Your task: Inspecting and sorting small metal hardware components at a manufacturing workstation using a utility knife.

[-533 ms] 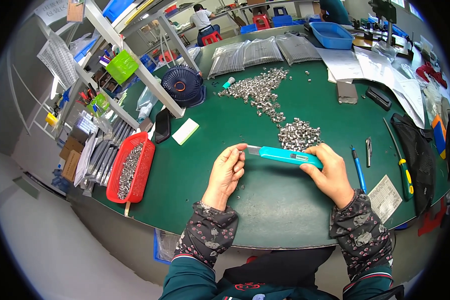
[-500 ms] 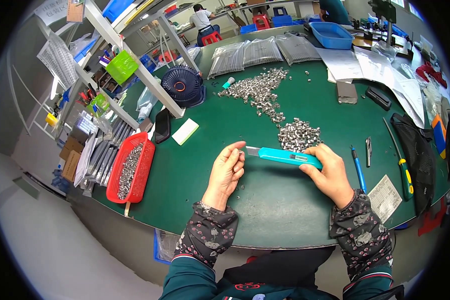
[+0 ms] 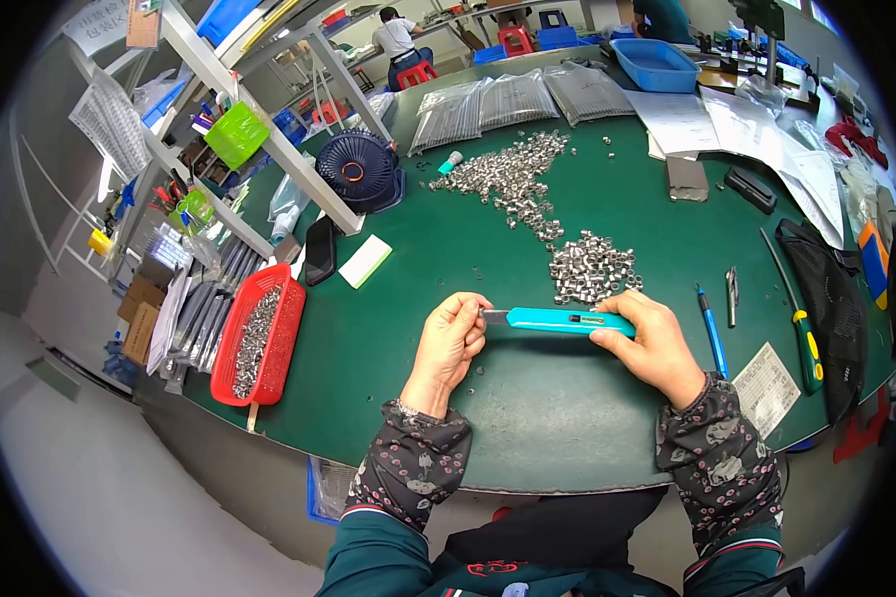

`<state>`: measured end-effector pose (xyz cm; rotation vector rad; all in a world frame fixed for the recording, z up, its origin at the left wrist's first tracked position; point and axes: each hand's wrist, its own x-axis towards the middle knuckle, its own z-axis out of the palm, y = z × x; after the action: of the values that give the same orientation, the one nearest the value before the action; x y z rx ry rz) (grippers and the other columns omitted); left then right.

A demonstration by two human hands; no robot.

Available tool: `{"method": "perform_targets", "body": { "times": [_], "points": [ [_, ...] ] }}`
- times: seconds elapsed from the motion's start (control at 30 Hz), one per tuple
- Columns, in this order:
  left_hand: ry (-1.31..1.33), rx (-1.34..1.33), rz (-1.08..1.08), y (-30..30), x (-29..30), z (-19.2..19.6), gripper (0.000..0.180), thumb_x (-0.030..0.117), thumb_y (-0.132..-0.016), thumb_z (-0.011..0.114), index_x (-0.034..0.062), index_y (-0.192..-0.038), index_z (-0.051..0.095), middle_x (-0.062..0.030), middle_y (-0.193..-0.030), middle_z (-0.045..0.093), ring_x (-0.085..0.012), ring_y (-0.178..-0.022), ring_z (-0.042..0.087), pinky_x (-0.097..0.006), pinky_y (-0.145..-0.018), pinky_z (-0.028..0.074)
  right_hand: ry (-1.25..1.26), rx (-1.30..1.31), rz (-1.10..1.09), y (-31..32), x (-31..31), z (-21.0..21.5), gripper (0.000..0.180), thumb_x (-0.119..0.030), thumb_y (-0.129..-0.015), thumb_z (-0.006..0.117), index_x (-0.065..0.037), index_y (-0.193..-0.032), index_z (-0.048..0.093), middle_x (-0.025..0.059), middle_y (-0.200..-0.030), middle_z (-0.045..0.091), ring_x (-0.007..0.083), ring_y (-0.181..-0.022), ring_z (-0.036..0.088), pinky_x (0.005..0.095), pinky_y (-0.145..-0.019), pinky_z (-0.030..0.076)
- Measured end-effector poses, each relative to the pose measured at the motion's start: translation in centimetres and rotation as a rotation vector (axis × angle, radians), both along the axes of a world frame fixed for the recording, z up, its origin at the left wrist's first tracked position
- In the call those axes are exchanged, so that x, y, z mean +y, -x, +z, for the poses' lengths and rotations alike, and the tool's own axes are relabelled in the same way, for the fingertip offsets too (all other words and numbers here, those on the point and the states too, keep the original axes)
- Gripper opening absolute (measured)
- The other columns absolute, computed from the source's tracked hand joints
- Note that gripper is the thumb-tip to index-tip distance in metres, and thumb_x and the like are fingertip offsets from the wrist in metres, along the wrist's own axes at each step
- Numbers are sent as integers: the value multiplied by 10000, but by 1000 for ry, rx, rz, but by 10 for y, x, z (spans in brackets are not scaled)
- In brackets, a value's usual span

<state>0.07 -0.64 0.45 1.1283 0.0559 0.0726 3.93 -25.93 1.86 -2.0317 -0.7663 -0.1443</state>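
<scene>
My right hand [image 3: 653, 343] is closed around the handle of a teal utility knife [image 3: 558, 319], whose blade points left. The fingers of my left hand [image 3: 451, 341] pinch a small metal piece, mostly hidden, that looks like one of the loose rings. The blade's tip meets it at the fingertips. Just beyond the knife lies a small heap of short metal rings [image 3: 595, 269]. A larger spread of the same rings [image 3: 508, 177] reaches farther back on the green table [image 3: 558, 418].
At left stand a red basket [image 3: 287, 338] of small metal parts, a phone [image 3: 321, 251] and a dark blue fan [image 3: 356, 171]. To the right lie a blue pen [image 3: 712, 333], a screwdriver [image 3: 806, 348] and a black mesh bag [image 3: 821, 318]. Bagged tubes [image 3: 518, 101] line the back.
My left fingers have closed in around the small piece, and the knife has shifted slightly left and down, bringing its blade tip to the fingertips.
</scene>
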Motion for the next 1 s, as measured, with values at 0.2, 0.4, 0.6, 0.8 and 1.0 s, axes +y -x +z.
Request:
{"method": "perform_targets", "body": {
  "times": [0.2, 0.4, 0.6, 0.8, 1.0],
  "points": [
    [-74, 93, 16, 1, 0, 2, 220, 226, -891, 497, 17, -847, 553, 12, -636, 451, -22, -435, 303, -153, -361, 208, 31, -430, -72, 7, 3, 12, 285, -132, -661, 688, -25, -889, 553, 102, -749, 521, 295, -673, 532, 355, -579, 428],
    [14, 132, 18, 1, -3, 4, 275, 270, -907, 457, 25, -811, 535, -10, -649, 458, -40, -449, 322, -156, -348, 214, -313, -270, -202, 2, -3, 12, 264, -95, -689, 669, 1, -900, 542, 126, -781, 525, 265, -685, 543, 308, -598, 428],
    [144, 165, -54, -2, -10, 9, 172, 197, -884, 465, 43, -829, 518, -26, -694, 454, -53, -490, 339, -151, -352, 226, -363, -208, -300, -4, -2, 10, 252, -104, -699, 668, -13, -899, 545, 95, -770, 526, 231, -663, 535, 306, -588, 425],
    [-883, 139, 31, -24, -53, 14, 188, 135, -743, 643, 17, -885, 610, 11, -618, 461, -79, -564, 453, -232, -512, 376, -369, -226, -312, -4, -4, 9, 257, -105, -692, 678, -23, -897, 546, 92, -770, 529, 242, -668, 537, 313, -587, 426],
    [-1351, -3, 153, -40, -68, 3, 202, 112, -677, 660, 35, -858, 614, -77, -716, 539, -180, -629, 518, -313, -596, 425, -380, -227, -296, -7, -4, 7, 266, -113, -692, 679, -27, -905, 545, 95, -773, 531, 250, -676, 540, 318, -591, 429]
  ]
}}
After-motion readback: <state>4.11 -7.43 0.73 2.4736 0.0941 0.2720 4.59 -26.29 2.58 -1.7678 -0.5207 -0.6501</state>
